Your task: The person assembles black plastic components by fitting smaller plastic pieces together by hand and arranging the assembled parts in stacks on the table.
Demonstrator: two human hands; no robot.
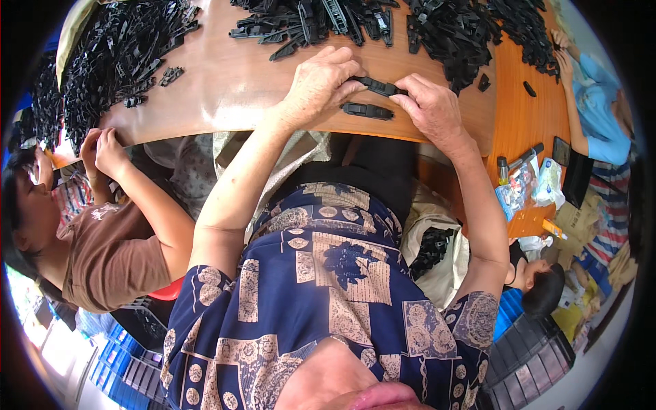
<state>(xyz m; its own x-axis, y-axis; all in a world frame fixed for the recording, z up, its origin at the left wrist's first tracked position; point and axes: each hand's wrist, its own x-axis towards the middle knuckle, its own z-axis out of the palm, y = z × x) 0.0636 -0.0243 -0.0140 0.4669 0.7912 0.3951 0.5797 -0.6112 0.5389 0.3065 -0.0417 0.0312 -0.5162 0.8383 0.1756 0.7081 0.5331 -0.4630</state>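
Between my hands, just above the near edge of the wooden table [225, 89], is a long black plastic part [378, 86]. My left hand [321, 83] pinches its left end with thumb and fingers. At the other end, my right hand [432, 108] grips it the same way. A second black plastic part [367, 111] of similar shape lies on the table just below, close to the edge. The fingertips partly cover both ends of the held part.
Large heaps of black parts lie at the far left [130, 55], far middle [311, 24] and far right [454, 41]. A co-worker [116, 253] sits at left; another person's arm [577, 123] reaches in at right. An open sack [437, 253] holding black parts stands below the table.
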